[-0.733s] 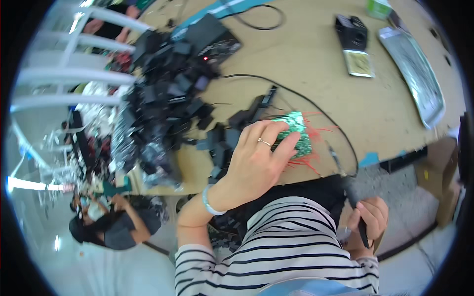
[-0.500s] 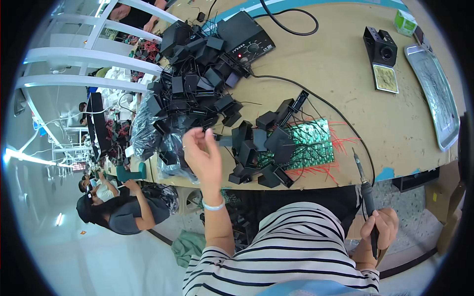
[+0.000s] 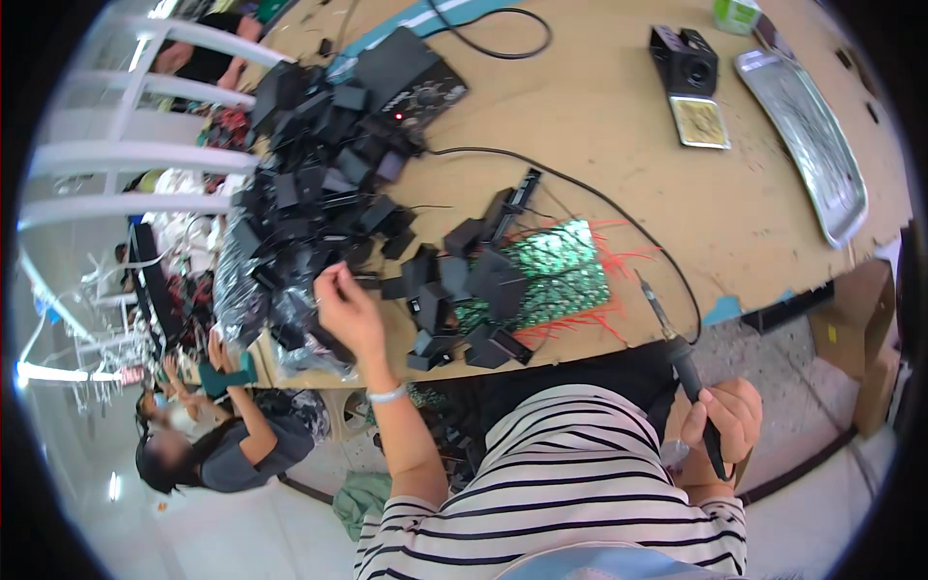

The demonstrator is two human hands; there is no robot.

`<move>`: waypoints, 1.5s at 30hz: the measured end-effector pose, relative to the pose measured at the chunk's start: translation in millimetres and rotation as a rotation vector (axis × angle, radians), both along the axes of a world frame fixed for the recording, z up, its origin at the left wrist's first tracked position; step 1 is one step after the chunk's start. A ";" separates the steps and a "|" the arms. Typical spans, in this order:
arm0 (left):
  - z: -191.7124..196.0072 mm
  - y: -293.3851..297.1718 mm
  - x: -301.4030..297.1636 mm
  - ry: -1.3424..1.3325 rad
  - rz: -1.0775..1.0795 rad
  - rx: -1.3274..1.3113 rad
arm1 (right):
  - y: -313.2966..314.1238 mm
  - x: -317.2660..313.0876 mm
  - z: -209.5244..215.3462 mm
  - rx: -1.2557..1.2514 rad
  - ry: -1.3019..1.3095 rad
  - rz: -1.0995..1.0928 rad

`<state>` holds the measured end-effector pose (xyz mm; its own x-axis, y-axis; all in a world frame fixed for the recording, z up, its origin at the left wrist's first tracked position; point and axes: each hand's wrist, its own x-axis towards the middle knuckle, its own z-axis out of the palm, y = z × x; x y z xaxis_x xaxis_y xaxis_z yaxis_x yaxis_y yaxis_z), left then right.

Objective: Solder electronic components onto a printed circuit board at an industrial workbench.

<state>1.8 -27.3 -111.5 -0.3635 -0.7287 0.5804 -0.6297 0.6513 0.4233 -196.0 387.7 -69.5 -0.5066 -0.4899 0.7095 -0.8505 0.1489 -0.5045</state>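
My right hand point(image 3: 732, 420) grips the dark handle of a soldering iron point(image 3: 684, 367). Its metal tip points up, just right of a green circuit board panel point(image 3: 565, 261) with red wires along its edges. Several black plastic housings point(image 3: 498, 280) with black wires lie over the left part of this panel. At the edge of a big heap of similar black housings point(image 3: 290, 193), my left hand point(image 3: 350, 314) has its fingers bent and drawn together; whatever they pinch is too small or hidden to make out.
A black soldering station point(image 3: 411, 82) with a lit red light stands behind the heap. An iron stand point(image 3: 684, 60) with a sponge dish point(image 3: 700, 124) and a long metal tray point(image 3: 807, 145) are at far right. The iron's cable point(image 3: 580, 186) crosses the table. A co-worker point(image 3: 242, 445) sits at left.
The view has shifted, moving the table leftward in the picture. My left fingers have drawn together beside the heap. The iron's tip is slightly nearer the board, still in my right hand.
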 end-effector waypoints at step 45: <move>83.8 109.6 -175.1 -0.796 -1.141 0.084 | -18.4 -15.8 -15.2 -0.008 -0.085 0.186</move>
<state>-173.2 82.4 -27.7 -0.9816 0.1679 -0.0907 0.1381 0.9530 0.2695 -211.9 369.3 -84.7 -0.4662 -0.5750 0.6723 -0.8171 -0.0115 -0.5764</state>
